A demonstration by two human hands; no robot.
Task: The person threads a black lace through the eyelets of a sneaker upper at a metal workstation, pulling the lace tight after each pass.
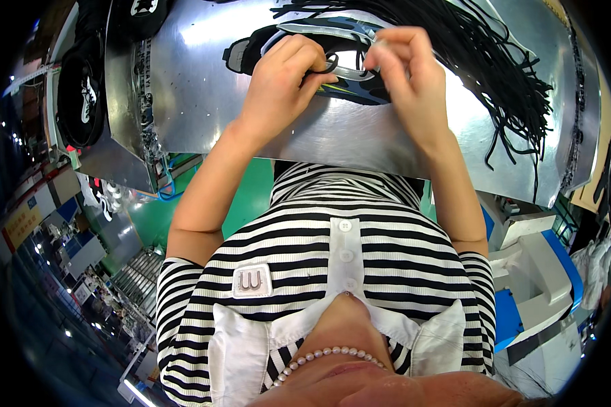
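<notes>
A: Where do we find the shoe [356,90]?
B: Flat on the table [373,136], near its far side and straight ahead of the wearer; its opening, edged with pale strips, lies up between the two hands.

A: How do we read the hands?
B: The left hand [288,74] is clamped on the shoe's near opening edge, thumb against fingertips, with a black lace [335,62] looping out beside it; we judge that this grip steadies the soft edge. The right hand [414,81] is over the other end of the opening, fingertips drawn close together; they blur, so we cannot tell whether they are clamped on anything.

A: Why is the bundle [478,57] there?
B: We suppose for easy reach; its many black strands fan over the right part of the table, just beside the right hand, some ends trailing toward the near edge.

A: And the surface and the room?
B: The table is bare shiny metal, throwing back bright patches of light; dark shoes [75,68] with white marks sit past its left end; below we see a green floor [244,190], a blue hose [170,193] at the left, and a white-and-blue machine [536,271] at lower right.
</notes>
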